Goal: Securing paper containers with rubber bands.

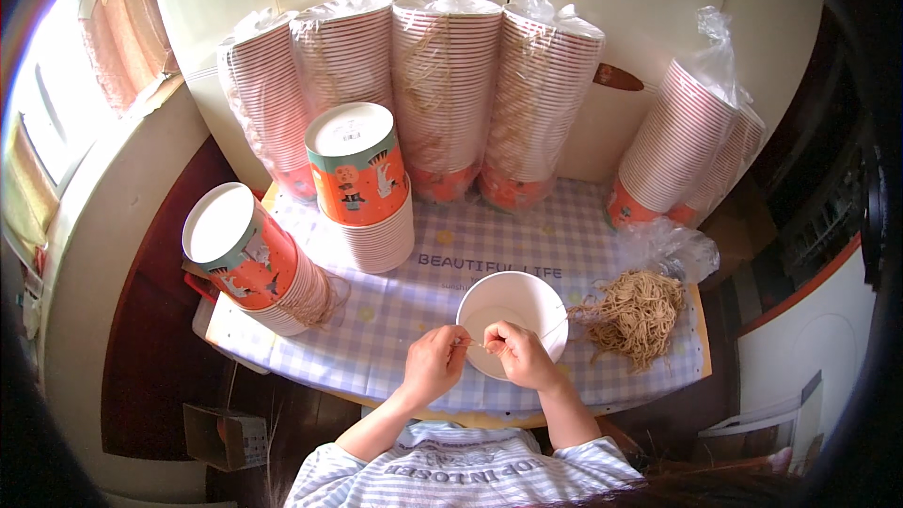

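Both my hands are pinched close together over the near rim of a white paper bucket (520,289), which stands with its mouth up. A thin strand of tan twine (476,345) stretches between my left hand (435,362) and my right hand (520,354). Fingertips hide its ends. Beside the bucket on the right lies a loose heap of tan twine (640,315), with strands trailing toward the bucket's rim. The bucket's inside looks plain white.
Upside-down stacks of orange and green printed buckets (353,179) (246,254) stand at left; twine strands (315,299) hang by the nearer one. Several plastic-wrapped bucket stacks (447,85) line the back, others (673,141) the right. A crumpled clear bag (673,249) lies on the checked tablecloth (442,296).
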A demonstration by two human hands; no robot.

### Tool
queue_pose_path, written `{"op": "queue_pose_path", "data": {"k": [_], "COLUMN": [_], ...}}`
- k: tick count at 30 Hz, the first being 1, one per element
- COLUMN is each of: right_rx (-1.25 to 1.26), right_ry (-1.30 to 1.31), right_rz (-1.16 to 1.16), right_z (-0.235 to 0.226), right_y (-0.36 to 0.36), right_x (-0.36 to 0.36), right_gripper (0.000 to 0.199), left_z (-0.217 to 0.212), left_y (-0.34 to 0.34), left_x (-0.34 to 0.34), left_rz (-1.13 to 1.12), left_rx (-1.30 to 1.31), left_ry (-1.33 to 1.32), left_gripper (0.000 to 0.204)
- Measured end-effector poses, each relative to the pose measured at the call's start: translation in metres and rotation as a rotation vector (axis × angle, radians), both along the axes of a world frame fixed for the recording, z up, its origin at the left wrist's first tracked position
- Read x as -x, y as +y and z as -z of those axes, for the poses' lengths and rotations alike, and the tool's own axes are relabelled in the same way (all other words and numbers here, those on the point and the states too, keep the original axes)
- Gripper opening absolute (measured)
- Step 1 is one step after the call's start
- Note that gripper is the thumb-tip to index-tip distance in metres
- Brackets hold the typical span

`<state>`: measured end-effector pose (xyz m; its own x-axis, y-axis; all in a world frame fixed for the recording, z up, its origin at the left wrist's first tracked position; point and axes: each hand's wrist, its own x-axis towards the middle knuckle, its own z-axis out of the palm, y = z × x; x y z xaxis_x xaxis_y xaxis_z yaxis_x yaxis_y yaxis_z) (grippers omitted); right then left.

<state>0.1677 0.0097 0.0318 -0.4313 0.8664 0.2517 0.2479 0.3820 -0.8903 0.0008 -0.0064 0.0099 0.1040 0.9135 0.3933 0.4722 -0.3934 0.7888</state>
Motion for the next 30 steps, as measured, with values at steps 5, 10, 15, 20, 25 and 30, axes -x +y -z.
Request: {"op": "queue_pose_path", "data": {"k": [5, 10, 15, 20, 25, 30], "right_rx": [0.035, 0.015, -0.019, -0.059, -0.001, -0.030], "right_ry": [0.068, 0.040, 0.022, -0.009, 0.133, 0.019], "right_rz": [0.072, 0.090, 0.057, 0.105, 0.192, 0.140], "right_z": [0.005, 0.001, -0.001, 0.000, 0.006, -0.006], "right_y": [0.000, 0.000, 0.000, -0.001, -0.001, -0.002], "right_x": [0.001, 0.001, 0.003, 0.004, 0.000, -0.001], "right_gripper": [0.004, 0.004, 0.004, 0.004, 0.007, 0.005], "left_z": [-0.003, -0.022, -0.014, -0.014, -0.008, -0.009], "left_y": [0.000, -0.002, 0.002, 0.002, 0.003, 0.002], "left_x": [0.006, 0.001, 0.000, -0.003, -0.002, -0.001], "left_rz": [0.045, 0.003, 0.064, 0.054, 0.046, 0.050], "left_rx": [0.020, -0.164, -0.214, -0.215, -0.179, -0.116], "left_ry": [0.054, 0.049, 0.092, 0.079, -0.024, -0.066], "left_gripper": [0.018, 0.024, 0.015, 0.018, 0.013, 0.013]}}
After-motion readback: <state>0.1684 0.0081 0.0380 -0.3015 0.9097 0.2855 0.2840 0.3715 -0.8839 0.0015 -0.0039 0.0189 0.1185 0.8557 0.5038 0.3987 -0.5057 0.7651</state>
